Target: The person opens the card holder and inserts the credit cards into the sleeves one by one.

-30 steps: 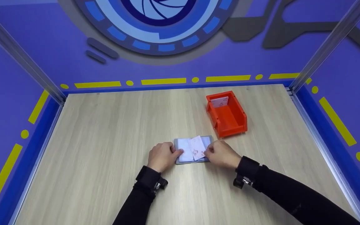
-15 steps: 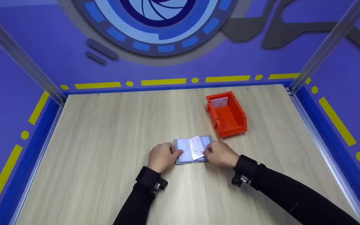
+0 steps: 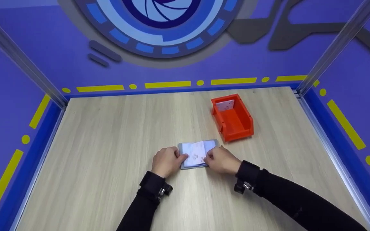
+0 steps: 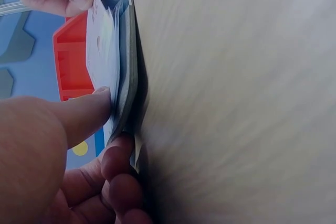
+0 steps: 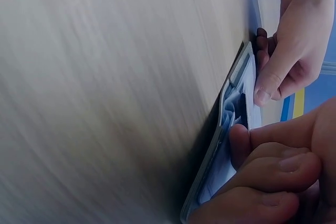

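Note:
A grey card holder (image 3: 182,166) with pale sleeve pages lies spread flat on the table. Over its left page is a white card (image 3: 198,152) with small pinkish marks. My left hand (image 3: 166,161) grips the holder's left edge, thumb on the page and fingers beneath the cover, as the left wrist view shows. My right hand (image 3: 222,159) pinches the card's near right corner between thumb and index finger. In the right wrist view the sleeves (image 5: 231,114) bulge loosely near the holder's fold, beside the right fingertips (image 5: 240,140).
A red open-front bin (image 3: 233,120) stands beyond the holder to the right, with a pink-patterned card (image 3: 225,105) leaning on its back wall. Blue-purple panels (image 3: 159,72) border the wooden table (image 3: 114,134) at the back and sides.
My right hand has shifted a little left, bringing the card with it. Formerly tilted near the fold, the card now lies straighter over the left page. My left hand has stayed put.

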Available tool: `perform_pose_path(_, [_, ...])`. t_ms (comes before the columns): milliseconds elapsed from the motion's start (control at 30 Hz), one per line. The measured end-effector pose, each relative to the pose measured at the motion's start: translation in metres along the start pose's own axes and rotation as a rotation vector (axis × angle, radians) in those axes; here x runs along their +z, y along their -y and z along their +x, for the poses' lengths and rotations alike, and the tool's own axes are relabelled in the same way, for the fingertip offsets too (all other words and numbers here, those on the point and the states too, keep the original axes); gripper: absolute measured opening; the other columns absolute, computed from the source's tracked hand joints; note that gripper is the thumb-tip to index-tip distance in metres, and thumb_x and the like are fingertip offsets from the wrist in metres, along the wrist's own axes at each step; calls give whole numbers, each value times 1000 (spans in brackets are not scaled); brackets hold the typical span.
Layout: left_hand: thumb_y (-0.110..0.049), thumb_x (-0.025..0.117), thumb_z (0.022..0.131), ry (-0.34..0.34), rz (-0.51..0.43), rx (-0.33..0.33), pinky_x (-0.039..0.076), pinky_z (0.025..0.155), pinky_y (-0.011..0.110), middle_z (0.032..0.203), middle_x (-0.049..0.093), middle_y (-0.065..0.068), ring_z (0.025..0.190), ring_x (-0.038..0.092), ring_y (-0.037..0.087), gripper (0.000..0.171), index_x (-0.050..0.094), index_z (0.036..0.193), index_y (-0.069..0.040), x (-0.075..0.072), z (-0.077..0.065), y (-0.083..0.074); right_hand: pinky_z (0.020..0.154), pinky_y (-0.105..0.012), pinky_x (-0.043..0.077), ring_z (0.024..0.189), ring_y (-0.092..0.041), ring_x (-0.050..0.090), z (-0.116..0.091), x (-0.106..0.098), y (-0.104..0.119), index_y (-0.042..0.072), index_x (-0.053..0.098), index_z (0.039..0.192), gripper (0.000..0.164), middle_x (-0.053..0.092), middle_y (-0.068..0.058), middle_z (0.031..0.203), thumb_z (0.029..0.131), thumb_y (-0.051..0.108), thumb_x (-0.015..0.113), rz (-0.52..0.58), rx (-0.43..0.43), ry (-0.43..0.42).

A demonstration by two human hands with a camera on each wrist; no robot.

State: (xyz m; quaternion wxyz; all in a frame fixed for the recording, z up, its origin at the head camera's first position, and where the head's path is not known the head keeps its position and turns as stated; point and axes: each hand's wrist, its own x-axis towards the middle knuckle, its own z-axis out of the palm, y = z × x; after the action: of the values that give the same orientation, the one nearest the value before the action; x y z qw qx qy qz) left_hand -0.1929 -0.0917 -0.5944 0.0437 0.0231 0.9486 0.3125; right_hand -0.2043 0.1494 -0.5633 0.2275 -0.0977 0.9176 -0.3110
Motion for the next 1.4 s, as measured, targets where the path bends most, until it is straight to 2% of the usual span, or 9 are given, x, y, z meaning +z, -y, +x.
perform_pose_path(233, [-47,82,97,-33,-17,45,32,57,31,67,50,-8,60,46,13,45,57,72,-19,7,2,9,61,-30,35,63,-14,44,1,4,3,14,62,72,36,45,5,67,108,19,67,-14,-40,-4])
perform_pose_path(333, [-48,81,98,-28,-10,39,32,58,31,68,51,-8,61,46,13,45,58,73,-19,6,2,8,61,-30,35,63,-14,44,3,5,5,15,60,70,38,45,4,67,108,19,66,-25,-40,-1])
perform_pose_path(367, [-44,82,98,-9,2,12,33,58,31,68,52,-7,60,47,13,43,59,73,-18,1,0,1,61,-30,35,64,-14,45,3,5,6,15,61,71,38,45,4,67,108,20,66,-30,-36,1])
perform_pose_path(467, [-44,78,101,4,17,-3,34,59,31,69,53,-7,61,48,13,41,59,74,-18,0,0,0,60,-30,35,63,-15,45,4,6,9,14,63,74,34,47,4,68,107,20,65,-36,-18,4])
perform_pose_path(767, [-37,74,100,-4,36,9,36,60,32,70,55,-6,62,50,14,35,60,73,-20,-2,1,0,58,-31,35,60,-15,44,7,8,15,16,54,70,39,43,4,65,108,18,60,-54,-15,15])
perform_pose_path(933, [-36,74,99,-9,20,17,36,60,32,70,55,-5,62,50,14,35,59,73,-20,-1,1,0,57,-31,36,59,-14,44,7,9,17,16,59,70,37,45,4,65,107,19,61,-81,-36,9])
perform_pose_path(1167, [-33,72,99,-10,14,23,35,59,31,69,53,-7,61,49,14,35,56,71,-20,0,2,1,55,-30,32,58,-13,40,10,10,19,17,56,66,36,40,7,61,102,14,60,-86,-68,11])
perform_pose_path(1400, [-28,70,102,-8,30,30,33,58,32,68,48,-5,60,45,15,37,52,71,-19,0,2,2,58,-31,36,60,-15,46,11,13,21,14,69,74,30,46,5,63,103,17,64,-84,-54,14])
